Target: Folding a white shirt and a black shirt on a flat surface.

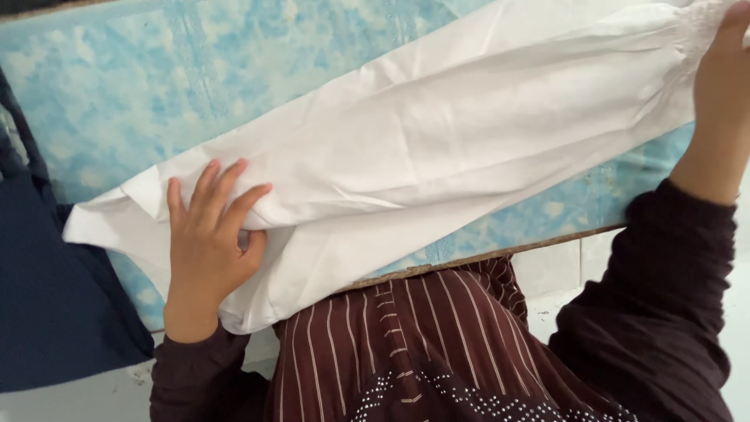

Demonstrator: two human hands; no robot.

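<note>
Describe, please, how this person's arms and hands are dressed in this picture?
Both hands are bare: no gloves, rings or watches show on the left hand or the right hand. Each arm wears a long, plain, dark maroon-brown sleeve ending at the wrist: the left sleeve and the right sleeve.

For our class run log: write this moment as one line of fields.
left hand: flat on white garment | right hand: at its gathered end | surface: blue mottled table | nearby: dark blue cloth
</note>
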